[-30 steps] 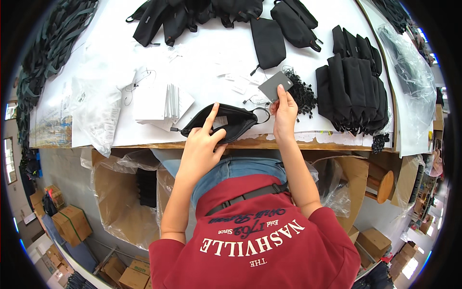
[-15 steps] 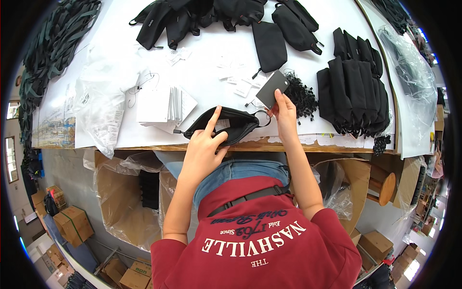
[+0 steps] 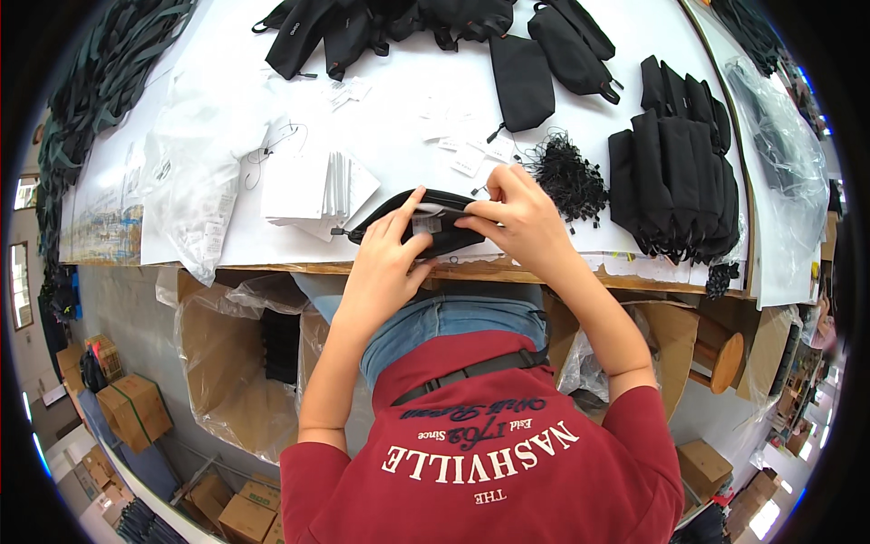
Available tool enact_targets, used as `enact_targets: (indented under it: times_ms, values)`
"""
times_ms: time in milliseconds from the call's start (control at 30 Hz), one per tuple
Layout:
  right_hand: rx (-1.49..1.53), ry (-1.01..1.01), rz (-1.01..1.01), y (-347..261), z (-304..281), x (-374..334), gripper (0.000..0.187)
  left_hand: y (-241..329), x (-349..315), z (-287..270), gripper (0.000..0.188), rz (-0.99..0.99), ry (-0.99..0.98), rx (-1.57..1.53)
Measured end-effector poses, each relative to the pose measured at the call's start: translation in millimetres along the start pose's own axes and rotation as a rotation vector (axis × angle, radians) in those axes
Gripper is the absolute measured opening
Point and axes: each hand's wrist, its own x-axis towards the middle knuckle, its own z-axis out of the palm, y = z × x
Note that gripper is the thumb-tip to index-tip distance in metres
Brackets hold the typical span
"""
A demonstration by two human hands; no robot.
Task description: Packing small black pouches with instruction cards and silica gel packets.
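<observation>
A black zip pouch lies at the table's near edge with its mouth spread apart. My left hand grips its left part, index finger along the far rim and the other fingers at the near side. Inside the mouth a pale label shows. At the pouch's right end is my right hand, thumb and fingers pinched together at the opening; what they hold is hidden. Beyond the pouch lie small white tags, and a stack of white cards stands to its left.
Black pouches lie at the table's far side. A heap of black cords and a row of stacked black pouches sit at the right. Clear plastic bags cover the left. Below the table is a plastic-lined carton.
My right hand has moved left and down to the pouch's mouth. The dark grey card it held in the air no longer shows. My left hand stays on the pouch.
</observation>
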Motion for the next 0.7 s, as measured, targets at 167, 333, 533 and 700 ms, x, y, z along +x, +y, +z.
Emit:
enact_targets:
  times_ms: [167,333,533,700]
  values:
    - [-0.144,-0.242,-0.059,3,14,1,0.022,4,-5,10,0.046,-0.048,0.182,-0.124]
    - [0.014,-0.282,0.035,-4,5,3,0.023,2,-8,12,0.037,0.050,0.104,0.014]
    - [0.274,-0.233,0.358,6,-10,-13,0.017,-2,-5,11,0.028,0.031,0.086,0.003]
    - [0.378,-0.160,0.574,8,-8,-30,0.012,-3,-3,12,0.022,0.024,0.099,0.000]
